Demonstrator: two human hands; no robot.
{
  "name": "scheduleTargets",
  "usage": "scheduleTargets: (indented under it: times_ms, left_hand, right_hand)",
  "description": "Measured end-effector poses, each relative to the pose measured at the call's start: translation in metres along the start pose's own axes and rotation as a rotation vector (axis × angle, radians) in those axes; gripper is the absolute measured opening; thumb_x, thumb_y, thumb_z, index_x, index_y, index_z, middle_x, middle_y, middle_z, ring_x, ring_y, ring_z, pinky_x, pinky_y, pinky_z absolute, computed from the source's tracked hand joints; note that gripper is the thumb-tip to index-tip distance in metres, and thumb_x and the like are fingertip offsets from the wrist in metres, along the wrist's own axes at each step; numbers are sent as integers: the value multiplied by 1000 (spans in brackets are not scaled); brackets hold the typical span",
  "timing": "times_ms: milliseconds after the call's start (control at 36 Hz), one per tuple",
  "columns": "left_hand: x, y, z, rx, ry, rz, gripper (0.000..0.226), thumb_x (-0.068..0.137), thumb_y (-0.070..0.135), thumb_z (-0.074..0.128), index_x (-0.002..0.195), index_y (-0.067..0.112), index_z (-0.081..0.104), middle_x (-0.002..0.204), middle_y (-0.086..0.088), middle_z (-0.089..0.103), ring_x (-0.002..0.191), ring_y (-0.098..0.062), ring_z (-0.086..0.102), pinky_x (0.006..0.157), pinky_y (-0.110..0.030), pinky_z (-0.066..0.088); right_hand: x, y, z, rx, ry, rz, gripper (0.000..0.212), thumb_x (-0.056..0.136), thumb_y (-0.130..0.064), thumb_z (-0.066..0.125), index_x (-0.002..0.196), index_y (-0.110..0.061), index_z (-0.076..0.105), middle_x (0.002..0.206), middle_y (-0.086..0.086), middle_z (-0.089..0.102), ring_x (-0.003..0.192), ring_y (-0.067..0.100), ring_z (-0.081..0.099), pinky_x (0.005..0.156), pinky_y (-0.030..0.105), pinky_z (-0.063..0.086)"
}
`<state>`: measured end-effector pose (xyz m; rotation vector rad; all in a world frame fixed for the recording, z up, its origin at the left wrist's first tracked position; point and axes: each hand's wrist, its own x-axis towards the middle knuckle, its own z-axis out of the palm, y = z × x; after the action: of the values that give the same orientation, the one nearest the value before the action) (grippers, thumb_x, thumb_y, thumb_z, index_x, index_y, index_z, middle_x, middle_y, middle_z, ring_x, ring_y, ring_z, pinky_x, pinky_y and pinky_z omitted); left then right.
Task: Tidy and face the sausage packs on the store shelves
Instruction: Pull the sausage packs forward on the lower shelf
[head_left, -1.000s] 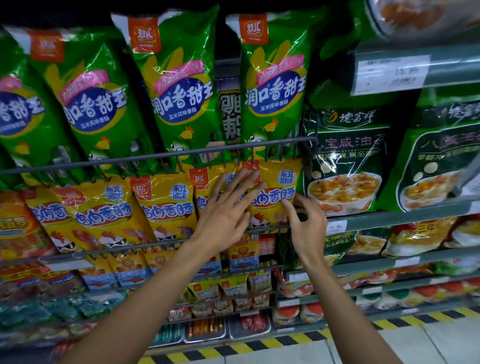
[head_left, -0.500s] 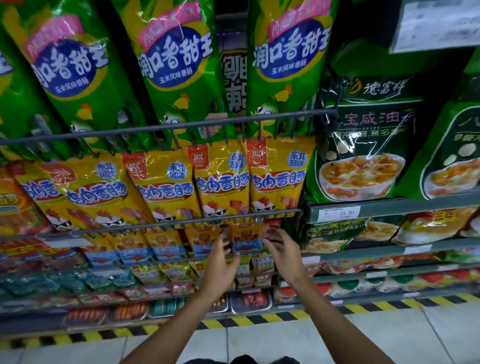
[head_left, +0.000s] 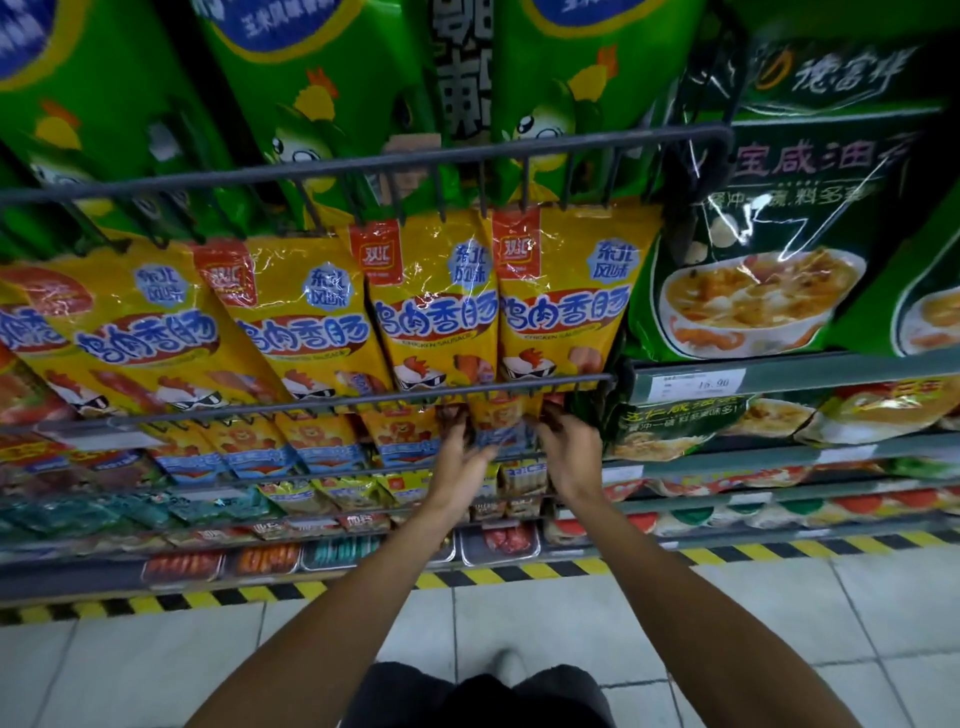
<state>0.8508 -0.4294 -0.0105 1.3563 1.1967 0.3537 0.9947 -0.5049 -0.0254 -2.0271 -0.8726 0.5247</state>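
1. Store shelving fills our view, tier on tier above a pale tiled floor (head_left: 545, 613) edged with yellow-and-black hazard tape (head_left: 519, 574).
2. Our landmark is the small orange sausage pack (head_left: 498, 418) with a lion face on it, standing at the right end of its row, just under a wire rail (head_left: 332, 402).
3. Our left hand (head_left: 460, 460) meets that pack on its left edge and our right hand (head_left: 569, 452) on its right edge. Fingers of both curl toward it, but motion blur keeps us from telling whether either truly grasps it.
4. To the left of that pack we count about four more lion packs (head_left: 317, 441); their lower lettering is too blurred to read.
5. Directly above it hang the yellow sausage packs (head_left: 431, 312), at least four of them, printed "CHICKEN SAUSAGE" with a red brand tag at the top corner; those farther left are cut off.
6. Higher still stand green sausage bags (head_left: 311, 104), their names cropped by the frame's top.
7. Right of the lion pack, a price tag (head_left: 698, 383) reads roughly "15.90", under a dark green soup bag (head_left: 769, 249).
8. Below it, smaller packs and trays (head_left: 496, 543) are too dim to identify.
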Motion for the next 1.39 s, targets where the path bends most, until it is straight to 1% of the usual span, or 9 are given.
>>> scheduleTargets:
  times_ms: [194, 389, 528, 667, 806, 917, 1028, 1194, 1389]
  left_hand:
    - [14, 1, 17, 88, -100, -24, 77, 106, 18, 58, 166, 26, 12, 154, 11, 38, 145, -16, 39, 100, -24, 33]
    - [9, -12, 16, 92, -116, 40, 79, 106, 5, 55, 165, 24, 6, 144, 13, 35, 137, -7, 35, 108, -21, 30]
    - [5, -15, 20, 65, -90, 72, 69, 106, 4, 54, 163, 16, 16, 131, 23, 42, 131, -6, 42, 89, -1, 37]
    - [2, -17, 26, 84, -108, 78, 69, 107, 8, 52, 164, 16, 13, 120, 36, 39, 91, 34, 47, 76, 6, 34]
    - [3, -16, 21, 151, -151, 80, 72, 108, 11, 52, 165, 20, 10, 138, 18, 37, 129, -3, 43, 96, -11, 36]
    - [1, -22, 5, 181, -120, 93, 64, 108, 12, 53, 163, 22, 23, 131, 13, 51, 107, -3, 57, 74, -6, 48]
    - [-8, -41, -27, 117, 94, 108, 49, 104, 5, 58, 150, 14, 44, 145, -3, 54, 121, -14, 58, 88, -17, 50]
    - [-19, -68, -87, -24, 350, 45, 54, 102, -1, 59, 151, 12, 40, 143, -5, 51, 133, -23, 53, 100, -35, 51]
    - [-7, -48, -112, -20, 181, -37, 80, 104, 13, 61, 166, 16, 10, 170, -4, 24, 153, -25, 33, 117, -36, 33]
  right_hand:
    - [6, 21, -15, -76, -26, 11, 32, 98, -21, 68, 126, -7, 72, 102, 11, 78, 85, 24, 73, 63, 13, 39]
    - [-8, 35, -12, 24, -96, 65, 34, 99, -20, 68, 128, -2, 67, 119, 11, 75, 110, 22, 70, 87, 20, 47]
    - [-6, 31, -9, 6, -33, 67, 27, 103, -25, 62, 115, -5, 75, 102, 9, 77, 92, 25, 72, 70, 25, 41]
    - [-7, 31, -7, -30, 90, 45, 24, 102, -26, 63, 113, -11, 78, 93, 6, 78, 77, 24, 69, 70, 38, 52]
    - [-7, 35, -4, -23, 68, 60, 30, 101, -31, 65, 120, -11, 76, 105, 4, 78, 89, 22, 72, 72, 28, 48]
    - [-15, 33, -4, 81, 112, 80, 31, 100, -31, 67, 122, -10, 73, 105, -9, 73, 96, 11, 68, 77, 13, 46]
    - [-48, 34, 8, 294, 251, 47, 18, 101, -18, 65, 118, -13, 70, 105, -14, 71, 99, 3, 68, 86, 16, 54]
    - [-56, 5, 47, 222, -160, -60, 28, 101, -17, 65, 128, -9, 66, 110, -13, 69, 104, -5, 64, 98, 33, 54]
    - [-31, -42, 89, 6, -346, 2, 52, 102, -39, 62, 140, -3, 54, 132, 13, 66, 122, 31, 62, 100, 45, 51]
